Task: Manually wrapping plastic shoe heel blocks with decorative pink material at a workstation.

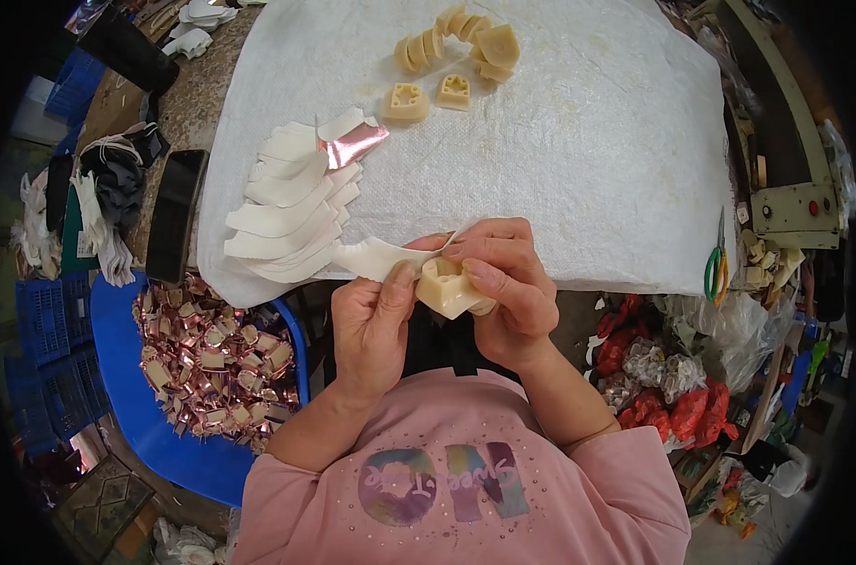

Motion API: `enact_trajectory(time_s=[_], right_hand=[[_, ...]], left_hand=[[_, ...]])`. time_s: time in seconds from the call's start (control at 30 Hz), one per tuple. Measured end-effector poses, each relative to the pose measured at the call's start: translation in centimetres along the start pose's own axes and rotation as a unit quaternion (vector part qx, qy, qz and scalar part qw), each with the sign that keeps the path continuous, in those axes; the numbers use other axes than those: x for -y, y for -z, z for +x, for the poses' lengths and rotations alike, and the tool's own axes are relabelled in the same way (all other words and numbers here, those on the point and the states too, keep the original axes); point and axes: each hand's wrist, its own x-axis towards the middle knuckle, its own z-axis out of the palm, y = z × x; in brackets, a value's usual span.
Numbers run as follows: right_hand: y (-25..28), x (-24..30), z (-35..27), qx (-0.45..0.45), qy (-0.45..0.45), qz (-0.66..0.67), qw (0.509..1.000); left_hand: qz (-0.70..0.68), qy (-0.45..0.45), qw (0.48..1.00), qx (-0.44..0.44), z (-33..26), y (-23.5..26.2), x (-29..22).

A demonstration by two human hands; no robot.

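Note:
In front of my body, my right hand grips a cream plastic shoe heel, its hollow top facing up. A curved white cover piece runs along the heel's far side; the fingers of my right hand also pinch its right end. My left hand is closed on the same piece, thumb and fingers pressed together beside the heel. Just left of my hands, similar white cover pieces lie fanned out in overlapping rows. One piece among them shows a shiny pink face. Where cover and heel meet is partly hidden by my fingers.
Several bare cream heels stand at the far side of the white-covered table. A blue tub of pink-covered heels sits below left. Green-and-orange scissors lie at the right edge, a dark phone at the left. Bags crowd the right.

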Motion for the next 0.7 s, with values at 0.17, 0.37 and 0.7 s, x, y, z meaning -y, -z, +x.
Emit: enact_trajectory(time_s=[0.17,0.37,0.7], right_hand=[[0.1,-0.1,0.0,-0.009,0.002,-0.011,1.000],[-0.2,-0.5,-0.2,-0.015,0.015,-0.089,0.996],[1.4,0.4,0.9,0.064,0.016,-0.245,0.967]], left_hand=[[0.059,-0.063,0.996,-0.013,0.0,-1.2,-0.1],[0.107,-0.080,0.990,-0.044,-0.3,-1.5,0.3],[0.407,-0.063,0.907,-0.084,0.0,0.3,-2.0]])
